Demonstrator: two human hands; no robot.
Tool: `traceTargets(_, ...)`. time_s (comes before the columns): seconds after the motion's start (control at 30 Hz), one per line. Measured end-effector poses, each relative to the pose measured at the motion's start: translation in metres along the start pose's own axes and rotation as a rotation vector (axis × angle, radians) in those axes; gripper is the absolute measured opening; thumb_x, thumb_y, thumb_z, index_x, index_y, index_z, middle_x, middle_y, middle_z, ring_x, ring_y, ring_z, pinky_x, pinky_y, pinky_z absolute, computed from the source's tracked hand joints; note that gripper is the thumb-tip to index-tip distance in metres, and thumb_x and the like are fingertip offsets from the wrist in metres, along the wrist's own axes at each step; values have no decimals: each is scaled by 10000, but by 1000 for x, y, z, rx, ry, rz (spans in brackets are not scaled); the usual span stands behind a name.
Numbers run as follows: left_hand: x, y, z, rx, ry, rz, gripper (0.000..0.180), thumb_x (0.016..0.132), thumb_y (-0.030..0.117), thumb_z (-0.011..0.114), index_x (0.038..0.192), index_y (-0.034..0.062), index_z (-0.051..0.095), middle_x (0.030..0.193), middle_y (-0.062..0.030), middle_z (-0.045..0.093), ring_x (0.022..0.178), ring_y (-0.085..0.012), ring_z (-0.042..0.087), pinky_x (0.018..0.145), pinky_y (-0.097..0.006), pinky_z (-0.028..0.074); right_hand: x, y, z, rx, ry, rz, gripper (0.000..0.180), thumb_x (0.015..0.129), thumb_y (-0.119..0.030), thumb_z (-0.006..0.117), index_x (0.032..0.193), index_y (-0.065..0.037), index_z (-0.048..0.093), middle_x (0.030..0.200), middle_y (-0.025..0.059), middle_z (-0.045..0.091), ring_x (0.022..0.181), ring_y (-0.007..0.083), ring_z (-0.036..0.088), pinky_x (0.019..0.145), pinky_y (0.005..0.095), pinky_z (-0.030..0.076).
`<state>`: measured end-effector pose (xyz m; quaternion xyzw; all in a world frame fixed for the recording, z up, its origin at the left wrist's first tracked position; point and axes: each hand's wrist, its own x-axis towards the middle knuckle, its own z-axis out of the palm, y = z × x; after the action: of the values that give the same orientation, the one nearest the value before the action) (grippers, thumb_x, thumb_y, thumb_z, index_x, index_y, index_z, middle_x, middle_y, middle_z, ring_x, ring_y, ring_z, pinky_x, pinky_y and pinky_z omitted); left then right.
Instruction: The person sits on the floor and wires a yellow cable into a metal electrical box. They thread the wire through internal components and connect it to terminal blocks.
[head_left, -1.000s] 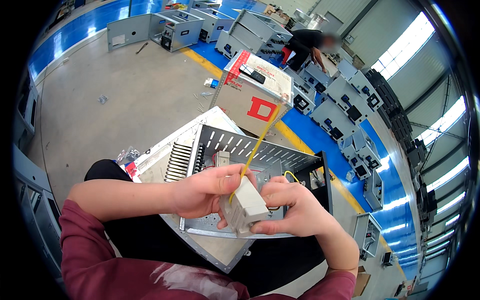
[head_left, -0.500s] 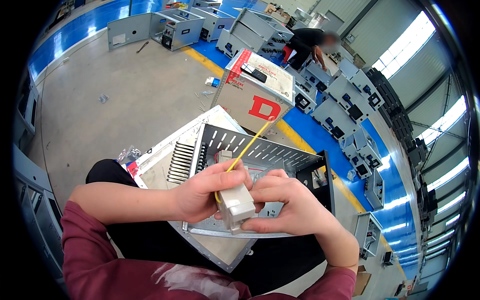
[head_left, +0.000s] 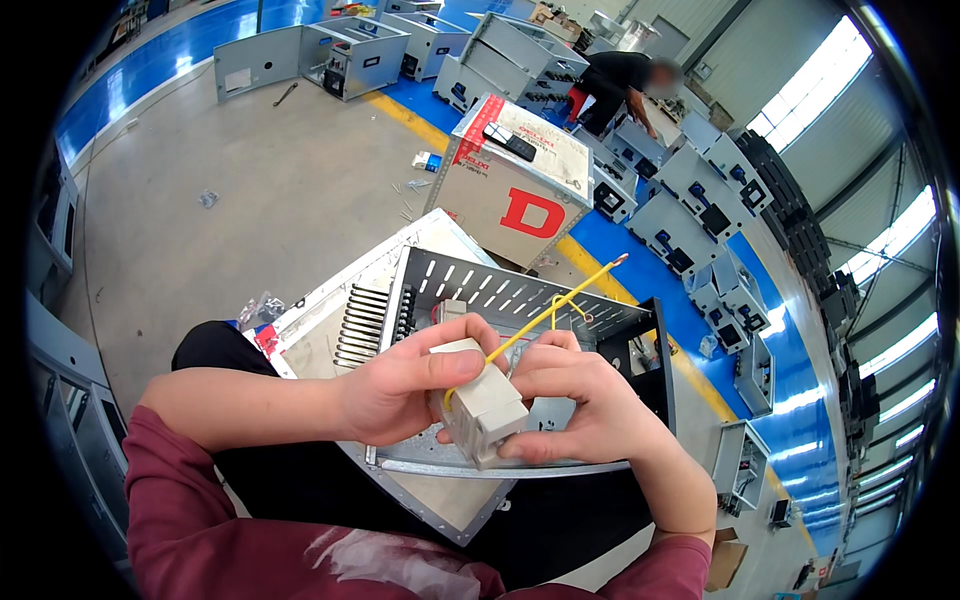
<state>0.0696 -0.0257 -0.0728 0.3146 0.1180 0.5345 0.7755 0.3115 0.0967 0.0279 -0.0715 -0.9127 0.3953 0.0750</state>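
Note:
Both hands hold a beige, box-shaped electrical part above an open metal enclosure on my lap. My left hand is closed around its far left side, thumb on top. A yellow wire runs from the part past that thumb, its bare copper tip pointing up to the right. My right hand pinches the near right end, thumb below and fingers curled. Just beyond the right fingers, a bent yellow wire with a ring-shaped end sticks up; its other end is hidden.
Black-sleeved rods line the enclosure's left end. Beneath lies a pale panel. A large box bearing a black phone stands ahead. Grey cabinets line the blue floor at right, where another person bends over.
The long yellow wire has swung right and lower. The beige part has turned slightly in my hands, and the ring-ended wire has come into view beyond my right fingers.

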Motion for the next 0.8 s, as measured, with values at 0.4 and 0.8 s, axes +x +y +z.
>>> traceTargets(0.4,-2,-1,0,82,96,2,285,1113,275,804,1234,108,608,1218,-94,708,1090,-243,744,775,-400,562,5,-5,4,-68,-64,10,483,941,-341,1016,1335,-118,848,1050,-8,786,1101,179,752,1305,520,332)
traceTargets(0.8,0,3,-2,-11,53,111,263,1117,283,759,1150,103,570,1196,-104,611,1082,-258,717,554,-342,541,-2,-2,22,-304,669,-232,416,869,-179,1029,1224,-171,811,1123,33,760,1136,296,728,1162,504,475)
